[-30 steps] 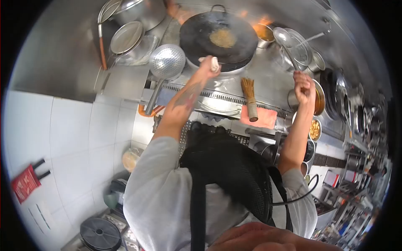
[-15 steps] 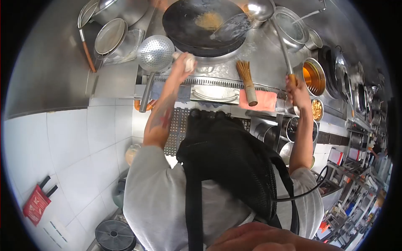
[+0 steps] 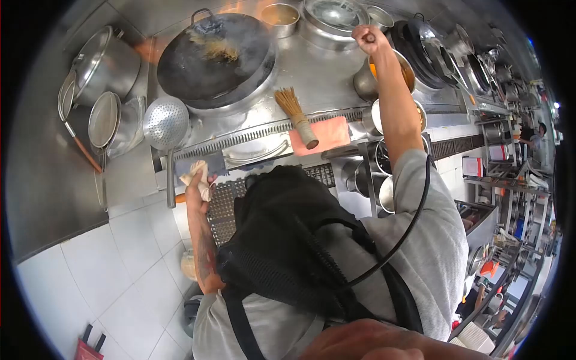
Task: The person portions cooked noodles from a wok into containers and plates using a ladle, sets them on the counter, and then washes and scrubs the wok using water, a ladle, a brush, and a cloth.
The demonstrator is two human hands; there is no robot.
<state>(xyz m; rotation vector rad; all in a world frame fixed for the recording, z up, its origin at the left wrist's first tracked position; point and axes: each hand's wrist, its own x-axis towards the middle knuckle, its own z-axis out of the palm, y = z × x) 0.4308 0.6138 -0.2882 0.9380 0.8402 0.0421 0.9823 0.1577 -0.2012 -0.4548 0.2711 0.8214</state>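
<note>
My left hand (image 3: 197, 191) is closed on a folded pale cloth (image 3: 201, 179), beside the stove's front edge and right of the perforated skimmer's (image 3: 166, 123) handle. My right hand (image 3: 369, 41) is raised over the back of the stove, closed round the wooden handle of a ladle (image 3: 371, 38). The handle points nearly end-on at me, and I cannot make out the ladle's bowl. Below that wrist stands a metal pot (image 3: 365, 86) of orange liquid. A large black wok (image 3: 192, 75) sits on the burner, smoking, with shredded yellowish food (image 3: 219, 49) near its far side.
A bamboo brush (image 3: 297, 117) leans over a pink cloth (image 3: 327, 137) at the stove's front. Behind are a small pan (image 3: 280, 21) and a wide basin (image 3: 327, 39). Flames (image 3: 240, 6) show behind the wok. A lidded stockpot (image 3: 108, 66) and a strainer (image 3: 104, 120) stand left.
My left hand has drawn back from the wok's near edge with the cloth. My right hand has swung forward and up with the ladle. The view has turned rightward.
</note>
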